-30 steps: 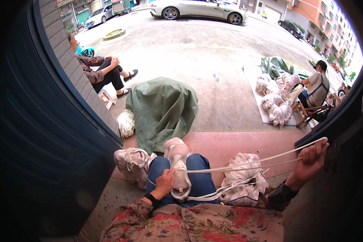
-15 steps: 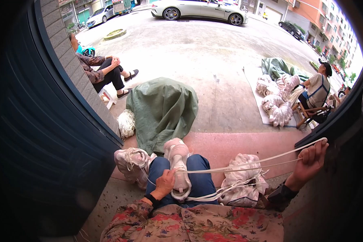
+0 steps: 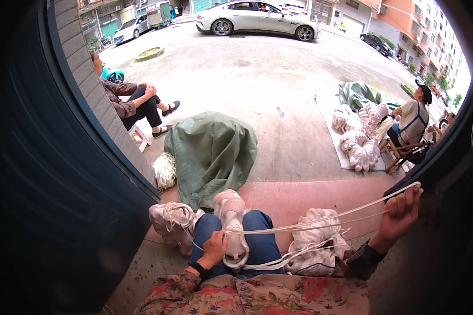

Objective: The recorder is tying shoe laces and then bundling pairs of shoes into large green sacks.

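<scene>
A pale pink sneaker [image 3: 231, 210] rests on my lap between my thighs, its toe pointing away from me. My left hand [image 3: 214, 248] is closed at the shoe's lacing, pinching the white shoelace there. Out to the right, my raised right hand [image 3: 400, 212] grips the same white shoelace [image 3: 320, 222], which runs taut in two strands from the shoe. More white laces [image 3: 268, 265] lie across my right thigh. Beside my left knee sits a laced pale sneaker bundle [image 3: 173, 220], and another bundle of pale shoes [image 3: 315, 239] lies by my right leg.
A green tarp [image 3: 213, 152] covers a heap ahead, with a white lace bundle [image 3: 164, 170] beside it. One person [image 3: 136, 100] sits at left; another person [image 3: 412, 121] sits at right near piled shoes [image 3: 360, 149]. Dark doors [image 3: 63, 173] flank me. A light car [image 3: 257, 21] stands beyond.
The view has tilted up slightly, so the nearby scene sits lower. My right hand has shifted a little inward and down, with the lace still stretched between my hands.
</scene>
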`<control>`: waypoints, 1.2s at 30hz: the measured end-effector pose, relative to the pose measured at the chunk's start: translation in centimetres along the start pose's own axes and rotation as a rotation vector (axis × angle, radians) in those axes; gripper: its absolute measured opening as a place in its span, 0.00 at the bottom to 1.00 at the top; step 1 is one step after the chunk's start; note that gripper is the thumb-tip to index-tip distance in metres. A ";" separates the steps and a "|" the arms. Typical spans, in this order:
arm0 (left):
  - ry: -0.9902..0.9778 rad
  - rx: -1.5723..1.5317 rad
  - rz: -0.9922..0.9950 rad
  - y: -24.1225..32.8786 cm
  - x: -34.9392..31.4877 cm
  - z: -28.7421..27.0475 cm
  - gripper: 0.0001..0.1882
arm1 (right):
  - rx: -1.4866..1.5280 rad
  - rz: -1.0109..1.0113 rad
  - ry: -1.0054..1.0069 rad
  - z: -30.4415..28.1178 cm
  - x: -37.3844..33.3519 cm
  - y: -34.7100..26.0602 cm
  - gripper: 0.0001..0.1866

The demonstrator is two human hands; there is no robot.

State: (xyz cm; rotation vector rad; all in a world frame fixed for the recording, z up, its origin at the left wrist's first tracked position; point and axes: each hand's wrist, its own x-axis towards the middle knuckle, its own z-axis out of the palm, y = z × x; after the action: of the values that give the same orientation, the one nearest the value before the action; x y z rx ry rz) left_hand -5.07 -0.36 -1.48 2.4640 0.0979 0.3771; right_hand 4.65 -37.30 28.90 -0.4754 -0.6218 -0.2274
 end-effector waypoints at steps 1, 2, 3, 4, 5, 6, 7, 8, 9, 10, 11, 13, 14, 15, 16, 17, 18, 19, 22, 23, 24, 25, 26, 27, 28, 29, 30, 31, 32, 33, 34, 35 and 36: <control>-0.002 -0.006 0.011 0.1 0.0 0.0 0.15 | -0.006 0.000 -0.011 0.1 0.0 -0.1 0.13; -0.002 -0.005 0.012 0.1 0.0 -0.1 0.15 | -0.005 -0.001 -0.012 0.1 0.0 0.0 0.13; -0.017 0.005 -0.009 0.2 0.0 -0.1 0.15 | -0.010 0.000 -0.018 0.1 0.0 0.0 0.13; -0.032 0.016 -0.030 0.3 0.0 -0.2 0.15 | -0.016 0.002 -0.023 0.1 0.0 0.0 0.13; -0.033 0.015 -0.030 0.2 0.0 -0.1 0.15 | -0.017 0.002 -0.022 0.1 0.0 0.0 0.13; -0.017 0.016 -0.007 0.1 0.0 -0.1 0.15 | -0.017 0.004 -0.022 0.1 0.0 0.0 0.13; -0.001 0.017 0.016 0.0 0.0 -0.1 0.15 | -0.017 0.006 -0.022 0.1 0.0 0.0 0.13; -0.003 0.016 0.014 0.0 0.0 0.0 0.15 | -0.017 0.008 -0.021 0.1 0.0 0.0 0.13; -0.006 0.017 0.016 0.0 0.1 -0.1 0.15 | -0.024 0.005 -0.018 0.0 0.0 0.0 0.13; -0.009 0.018 0.019 0.0 0.2 -0.1 0.15 | -0.031 0.001 -0.015 0.0 0.0 0.0 0.13; -0.011 0.017 0.016 0.0 0.2 -0.1 0.15 | -0.032 0.003 -0.014 0.0 0.1 0.1 0.13; -0.020 0.029 0.007 0.0 0.5 -0.3 0.15 | 0.007 -0.011 0.009 -0.1 0.3 0.2 0.13; -0.019 0.028 0.004 -0.1 0.4 -0.2 0.15 | 0.007 -0.007 0.009 -0.2 0.3 0.2 0.13; -0.020 0.027 0.003 -0.1 0.5 -0.1 0.15 | 0.027 0.001 -0.008 -0.3 0.4 0.2 0.13; -0.021 0.027 0.003 -0.2 0.6 -0.1 0.15 | 0.048 0.009 -0.026 -0.4 0.5 0.2 0.13; -0.020 0.028 0.002 -0.1 0.6 -0.2 0.15 | 0.050 0.009 -0.026 -0.6 0.4 0.1 0.13; -0.008 0.030 0.017 0.0 0.6 -0.3 0.16 | 0.058 0.002 -0.025 -0.8 0.4 -0.1 0.13; 0.006 0.033 0.033 0.1 0.6 -0.4 0.16 | 0.067 -0.006 -0.024 -0.9 0.3 -0.3 0.12; -0.027 0.022 0.006 0.3 0.5 -0.2 0.16 | 0.062 0.000 -0.033 -0.8 0.4 -0.2 0.13; -0.026 0.025 0.008 0.7 0.5 -0.4 0.16 | 0.064 -0.003 -0.033 -0.9 0.2 -0.5 0.13; -0.040 0.028 -0.004 1.1 0.4 -0.6 0.16 | 0.070 -0.020 -0.021 -1.0 0.0 -0.8 0.12; -0.054 0.029 -0.018 1.4 0.2 -0.7 0.16 | 0.075 -0.035 -0.009 -1.1 -0.2 -1.1 0.12; -0.055 0.030 -0.019 1.4 0.1 -0.7 0.16 | 0.076 -0.034 -0.009 -1.2 -0.3 -1.2 0.12; -0.060 0.034 -0.016 1.3 -0.1 -0.7 0.16 | 0.079 -0.027 -0.011 -1.3 -0.4 -1.2 0.12; -0.067 0.037 -0.017 1.1 -0.4 -0.6 0.16 | 0.081 -0.014 -0.012 -1.4 -0.4 -1.2 0.12; -0.041 0.049 0.004 0.3 -0.5 -0.1 0.17 | 0.080 0.006 -0.005 -1.6 -0.2 -1.0 0.12; -0.032 0.054 0.018 0.1 -1.0 0.2 0.17 | 0.062 0.004 0.001 -1.6 -0.4 -1.1 0.12; -0.050 0.052 0.007 -0.5 -0.5 0.7 0.17 | 0.042 0.007 0.009 -1.6 -0.4 -1.2 0.11; -0.037 0.023 0.011 -0.8 -0.3 0.7 0.17 | 0.032 0.060 0.050 -1.6 -0.4 -1.4 0.11; -0.104 -0.017 -0.076 -0.3 0.3 -0.3 0.17 | 0.040 0.080 -0.031 -1.6 -0.1 -1.7 0.11; -0.102 -0.083 -0.061 -0.6 0.6 -0.8 0.16 | 0.053 0.102 -0.112 -1.3 -0.1 -2.0 0.11; -0.102 -0.176 -0.034 -1.1 1.1 -1.2 0.14 | 0.049 0.161 -0.072 -0.6 -0.3 -2.3 0.11; -0.077 -0.231 -0.065 -1.0 1.7 -1.7 0.12 | -0.007 0.155 -0.177 -0.1 -0.2 -2.4 0.10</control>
State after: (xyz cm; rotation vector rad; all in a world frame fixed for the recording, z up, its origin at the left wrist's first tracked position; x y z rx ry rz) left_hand -3.89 1.73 -0.42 2.2378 0.0963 0.2496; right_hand 3.72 -39.39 29.54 -0.5519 -0.7534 -0.0407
